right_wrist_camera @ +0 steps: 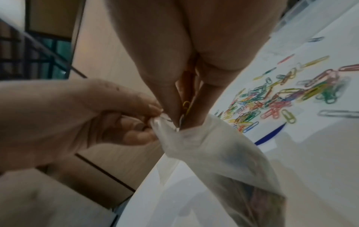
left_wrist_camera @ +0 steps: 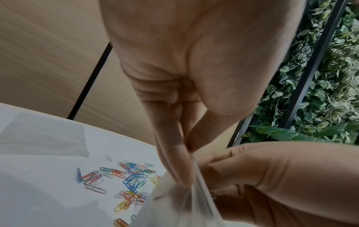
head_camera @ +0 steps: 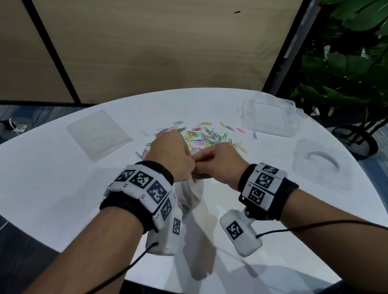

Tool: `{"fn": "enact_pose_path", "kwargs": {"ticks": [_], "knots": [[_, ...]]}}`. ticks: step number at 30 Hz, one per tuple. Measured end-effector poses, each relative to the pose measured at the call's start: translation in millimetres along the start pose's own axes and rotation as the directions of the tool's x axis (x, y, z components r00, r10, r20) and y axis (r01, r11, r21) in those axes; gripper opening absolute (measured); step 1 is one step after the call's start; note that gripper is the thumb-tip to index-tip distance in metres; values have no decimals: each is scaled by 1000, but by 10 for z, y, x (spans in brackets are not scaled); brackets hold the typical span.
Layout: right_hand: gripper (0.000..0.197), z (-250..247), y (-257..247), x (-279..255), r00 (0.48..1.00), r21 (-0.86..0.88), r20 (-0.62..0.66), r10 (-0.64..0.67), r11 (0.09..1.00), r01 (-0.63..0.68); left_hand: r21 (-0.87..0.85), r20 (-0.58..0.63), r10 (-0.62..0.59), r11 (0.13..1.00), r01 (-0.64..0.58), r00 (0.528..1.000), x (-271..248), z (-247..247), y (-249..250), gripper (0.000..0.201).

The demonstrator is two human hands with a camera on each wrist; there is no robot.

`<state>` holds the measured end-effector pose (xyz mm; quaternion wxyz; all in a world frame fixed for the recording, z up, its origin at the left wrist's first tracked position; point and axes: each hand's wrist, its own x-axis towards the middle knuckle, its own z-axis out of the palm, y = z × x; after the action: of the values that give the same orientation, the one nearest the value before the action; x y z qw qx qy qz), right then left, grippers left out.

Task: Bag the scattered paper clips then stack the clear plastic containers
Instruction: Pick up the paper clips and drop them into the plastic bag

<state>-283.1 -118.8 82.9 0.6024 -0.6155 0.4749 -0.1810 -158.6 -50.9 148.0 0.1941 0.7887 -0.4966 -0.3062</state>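
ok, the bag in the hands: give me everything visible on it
The bag is thin, cloudy translucent plastic, soft and creased. It hangs above the white table, mouth up. The left hand pinches one side of the rim; the right hand holds the other side, with a yellow clip between its fingers at the mouth. Coloured clips show blurrily through its lower part. More clips lie on the table beyond it.

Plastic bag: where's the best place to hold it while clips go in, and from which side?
Pinch the top rim of the plastic bag from above, as the left hand does: the limp bag hangs below its mouth, so a rim grip keeps it open.
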Motion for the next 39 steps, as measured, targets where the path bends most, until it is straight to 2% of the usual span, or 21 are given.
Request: {"fn": "enact_pose_path", "kwargs": {"ticks": [2,6,8,10,12,15,18,20,22,23,24,25,26,27,28,29,30,33,36,39], "knots": [[15,55,-5,9,1000,-58,6,-6,998,7,0,2,-6,1000,6,1000,-3,-16,6,25],[22,92,-10,15,991,-146,109,80,987,-63,-2,0,2,1000,-2,1000,-19,-28,-5,24],[22,63,-56,10,997,-352,80,0,936,28,-13,-3,-1,1000,1,1000,-15,-25,-33,24],[27,62,-94,-9,985,-580,42,-165,799,158,-21,-2,-1,1000,1,1000,-15,-20,-47,26],[17,57,-110,-37,962,-640,98,-256,724,258,-16,-6,-6,1000,6,1000,-16,-25,-43,27],[23,77,-99,-55,955,-612,176,-239,733,297,21,-19,-2,1000,2,1000,-25,-47,-18,27],[25,44,-127,-60,965,-526,175,-194,811,258,35,-29,6,999,-5,1000,-29,-70,-15,25],[19,-51,-166,-60,972,-312,185,-143,930,196,31,-33,7,1000,-6,999,-24,-80,-34,23],[17,-264,-153,-30,978,-107,199,-66,990,89,28,-25,-2,1000,3,1000,-25,-88,-66,25],[18,-417,-93,13,985,-93,169,-36,994,52,30,-17,-7,1000,8,1000,-28,-95,-80,27],[21,-591,9,86,994,-150,113,0,989,17,34,-13,-8,999,9,1000,-31,-109,-96,29],[34,-790,148,161,998,-315,34,52,948,-39,41,-11,-9,999,9,1000,-37,-121,-108,30],[56,-983,298,226,991,-555,-54,126,821,-135,49,-13,-8,999,9,1000,-42,-142,-126,30],[81,-1161,458,257,968,-744,-145,207,622,-245,55,-16,-9,998,9,1000,-47,-160,-146,30],[102,-1301,610,253,937,-837,-218,274,441,-324,61,-17,-9,998,10,1000,-50,-177,-166,29],[113,-1388,738,232,915,-863,-250,318,354,-359,64,-14,-9,998,10,1000,-54,-191,-185,28],[118,-1437,850,218,911,-860,-247,330,358,-363,66,-7,-12,998,13,1000,-58,-200,-206,28],[115,-1357,970,263,962,-818,-175,211,511,-262,69,-1,-18,997,18,1000,-67,-220,-244,30],[101,-1054,940,440,991,-798,-96,89,589,-130,80,-1,-26,996,26,1000,-70,-235,-256,29],[83,-763,899,600,994,-764,-109,9,639,-90,76,1,-26,997,25,1000,-72,-241,-267,29]]}}
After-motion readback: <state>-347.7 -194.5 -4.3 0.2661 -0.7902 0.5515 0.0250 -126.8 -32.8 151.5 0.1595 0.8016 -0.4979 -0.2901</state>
